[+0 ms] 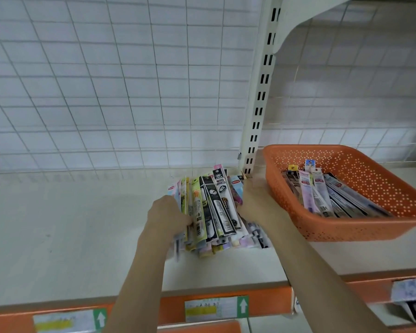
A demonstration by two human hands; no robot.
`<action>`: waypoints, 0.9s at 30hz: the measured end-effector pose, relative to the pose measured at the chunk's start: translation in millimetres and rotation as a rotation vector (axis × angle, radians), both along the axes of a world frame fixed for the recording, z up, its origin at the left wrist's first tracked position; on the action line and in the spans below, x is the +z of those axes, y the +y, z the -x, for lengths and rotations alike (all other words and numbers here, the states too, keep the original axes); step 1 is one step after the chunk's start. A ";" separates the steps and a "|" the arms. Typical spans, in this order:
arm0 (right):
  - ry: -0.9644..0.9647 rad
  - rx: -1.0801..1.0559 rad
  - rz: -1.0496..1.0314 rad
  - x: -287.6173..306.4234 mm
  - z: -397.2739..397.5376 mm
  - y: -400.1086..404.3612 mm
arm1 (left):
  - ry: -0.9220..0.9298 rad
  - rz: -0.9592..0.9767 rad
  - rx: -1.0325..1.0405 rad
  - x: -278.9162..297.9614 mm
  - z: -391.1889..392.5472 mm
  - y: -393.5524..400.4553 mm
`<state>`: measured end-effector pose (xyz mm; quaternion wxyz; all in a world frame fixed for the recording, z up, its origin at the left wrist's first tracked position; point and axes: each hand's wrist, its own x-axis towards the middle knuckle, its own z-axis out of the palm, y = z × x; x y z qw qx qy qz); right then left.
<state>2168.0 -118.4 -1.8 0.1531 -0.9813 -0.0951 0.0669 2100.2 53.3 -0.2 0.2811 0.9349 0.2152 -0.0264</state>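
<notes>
Head | left hand (168, 212), right hand (252, 200) hold packet stack (214, 207) | basket (346, 228) just beside

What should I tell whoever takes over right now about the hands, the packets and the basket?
The left hand grips the left side of the bundle of packets, thumb across the front.
The right hand is against the bundle's right side; its fingers are hidden.
The bundle sits on the shelf, just left of the orange basket, not in it.
Done: other packets already lie in the basket.
Left: probably square the bundle and lift it into the basket.
</notes>
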 end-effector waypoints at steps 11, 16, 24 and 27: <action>0.034 -0.041 -0.047 -8.1 -1.8 3.0 | 0.039 -0.114 -0.141 -0.6 -5.8 -3.1; 0.085 -0.048 -0.033 -3.2 -3.5 5.5 | 0.055 -0.096 -0.112 -0.3 -8.1 1.8; 0.091 -0.052 -0.077 9.2 1.5 7.2 | 0.035 -0.093 -0.044 1.9 -9.3 1.0; 0.052 -0.068 -0.090 10.9 4.6 7.3 | 0.015 -0.101 -0.041 1.2 -7.9 0.4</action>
